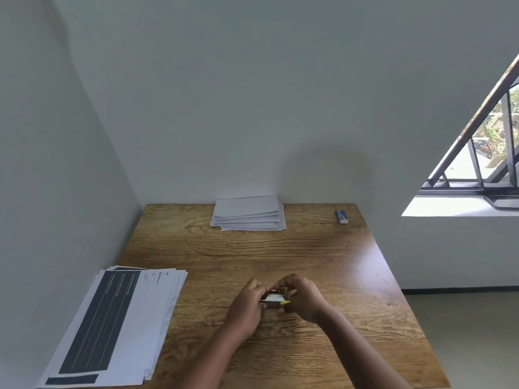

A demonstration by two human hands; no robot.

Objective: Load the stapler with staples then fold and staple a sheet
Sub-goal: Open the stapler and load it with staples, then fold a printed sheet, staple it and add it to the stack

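Observation:
Both my hands meet over the middle of the wooden table (280, 248), closed around a small stapler (274, 297) with a metal body and a yellow tip. My left hand (247, 304) grips its left end, and my right hand (302, 297) grips the right end from above. The fingers hide most of the stapler, so I cannot tell whether it is open. A small blue and white staple box (341, 216) lies at the table's far right corner. A stack of printed sheets (118, 324) with dark blocks lies at the left front.
A pile of folded white sheets (248, 213) sits at the back edge against the wall. Walls close the table on the left and back. A window (488, 153) opens at the right, with floor beyond the table's right edge.

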